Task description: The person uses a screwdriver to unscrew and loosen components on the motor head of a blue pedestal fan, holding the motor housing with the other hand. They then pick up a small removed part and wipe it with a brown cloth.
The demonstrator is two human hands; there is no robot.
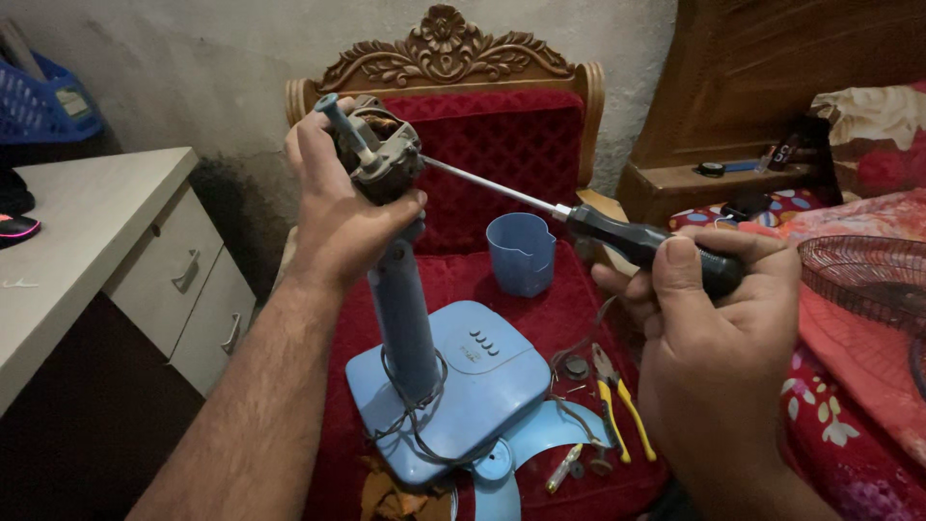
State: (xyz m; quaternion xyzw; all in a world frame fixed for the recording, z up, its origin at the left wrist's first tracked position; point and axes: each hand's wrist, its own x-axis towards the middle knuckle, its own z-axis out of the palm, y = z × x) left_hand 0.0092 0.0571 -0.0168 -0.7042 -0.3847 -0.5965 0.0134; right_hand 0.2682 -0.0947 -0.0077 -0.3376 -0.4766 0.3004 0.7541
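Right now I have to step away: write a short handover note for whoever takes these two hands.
Left hand: gripping the bare fan motor on top of the blue stand.
Right hand: holding the black-handled screwdriver, its tip set into the motor's side.
Around: blue fan base on the red chair seat, blue cup behind, yellow-handled pliers and small loose parts beside the base, fan blade in front, wire guard on the right.
Done: guard and blade are off.
Left: motor still on the stand; which screw is being worked cannot be told.
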